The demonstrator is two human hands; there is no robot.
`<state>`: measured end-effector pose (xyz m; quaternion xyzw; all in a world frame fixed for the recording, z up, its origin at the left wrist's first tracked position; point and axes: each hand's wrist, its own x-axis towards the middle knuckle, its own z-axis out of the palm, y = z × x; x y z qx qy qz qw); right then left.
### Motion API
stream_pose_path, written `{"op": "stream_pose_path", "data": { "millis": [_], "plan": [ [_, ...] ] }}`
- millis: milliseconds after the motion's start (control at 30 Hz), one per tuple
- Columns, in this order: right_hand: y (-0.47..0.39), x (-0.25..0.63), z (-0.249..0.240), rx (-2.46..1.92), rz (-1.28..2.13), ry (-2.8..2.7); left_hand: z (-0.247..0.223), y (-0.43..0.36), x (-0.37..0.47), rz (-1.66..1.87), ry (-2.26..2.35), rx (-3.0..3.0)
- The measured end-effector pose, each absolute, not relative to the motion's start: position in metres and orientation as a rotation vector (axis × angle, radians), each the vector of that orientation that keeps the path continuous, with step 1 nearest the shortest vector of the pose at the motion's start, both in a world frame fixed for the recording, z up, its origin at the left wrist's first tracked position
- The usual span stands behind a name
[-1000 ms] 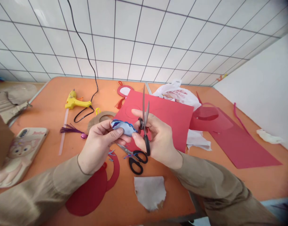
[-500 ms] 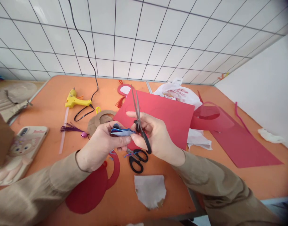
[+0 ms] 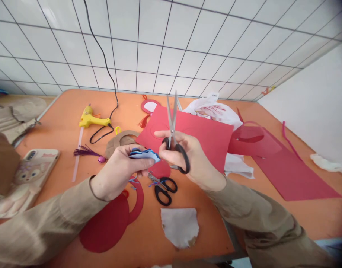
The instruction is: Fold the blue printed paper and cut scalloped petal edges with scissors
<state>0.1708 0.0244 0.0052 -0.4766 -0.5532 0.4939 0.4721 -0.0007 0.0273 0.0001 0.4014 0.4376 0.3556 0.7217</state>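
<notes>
My left hand (image 3: 120, 167) pinches a small stack of blue pieces (image 3: 145, 155), light blue on the near side and darker behind; whether they are cloth or paper I cannot tell. My right hand (image 3: 187, 154) has its fingers through the black handles of a pair of scissors (image 3: 172, 130). Their blades point up and away, slightly parted, and stand clear of the blue stack. Below the hands, a second pair of black-handled scissors (image 3: 164, 190) lies on the table. Beside it are a red ring (image 3: 137, 201) and a dark red disc (image 3: 106, 227).
A yellow glue gun (image 3: 92, 118) lies at the back left, its black cord running up the wall. Red sheets (image 3: 210, 137), a white plastic bag (image 3: 215, 109), a brown cardboard ring (image 3: 113, 143), a purple tassel (image 3: 87, 150), a phone (image 3: 37, 175) and a white scrap (image 3: 180, 225) lie around.
My right hand has shifted slightly right, away from the blue stack, and the scissors have turned more upright. My left hand has hardly moved and keeps its pinch.
</notes>
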Motion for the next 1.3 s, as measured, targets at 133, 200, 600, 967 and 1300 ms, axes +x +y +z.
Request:
{"op": "stream_pose_path", "data": {
  "millis": [133, 200, 600, 967, 1300],
  "plan": [
    [0.025, 0.179, 0.012, -1.151, 1.223, -1.390, 0.003, 0.028, -0.001, 0.789, 0.916, 0.743],
    [0.025, 0.182, 0.013, -1.092, 1.288, -1.439, 0.004, 0.029, -0.001, 0.816, 0.881, 0.701],
    [0.019, 0.179, 0.011, -0.957, 1.213, -1.616, 0.003, 0.029, -0.005, 0.872, 0.661, 0.705],
    [0.013, 0.178, 0.015, -0.997, 1.188, -1.498, -0.005, 0.026, -0.006, 0.931, 0.776, 0.917],
    [0.019, 0.184, 0.010, -1.002, 1.082, -1.548, -0.006, 0.029, -0.005, 0.971, 0.845, 0.921]
  ]
}}
